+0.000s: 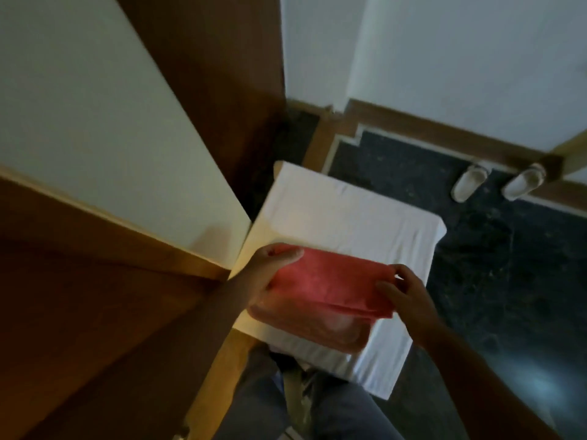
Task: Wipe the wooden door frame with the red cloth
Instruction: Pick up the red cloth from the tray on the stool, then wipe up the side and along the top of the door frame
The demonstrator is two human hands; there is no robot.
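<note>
You hold the red cloth between both hands, above the table draped in white. Your left hand grips the cloth's left edge, thumb on top and fingers curled underneath. Your right hand pinches the right edge between thumb and fingertips. The cloth looks folded into a flat pad of several layers, with a lower layer sagging toward the white cover beneath it; whether it touches that cover cannot be told from here.

The wooden door frame runs along your left, a pale edge strip with darker brown wood on either side, just beside your left forearm. The cloth is not on the wood, so no wiping is under way. By my reading you are in the preparing step: squaring up or folding the cloth so it gives a firm pad.

The next move, as I judge it, calls for settling the cloth into one hand, most easily the left since the frame lies on that side, then swinging it across and pressing it flat on the wood. Keep the folds gathered in your palm so that loose lower layer does not trail or slip out as you turn.

A pair of light slippers sits on the dark floor well apart, out of your way.
</note>
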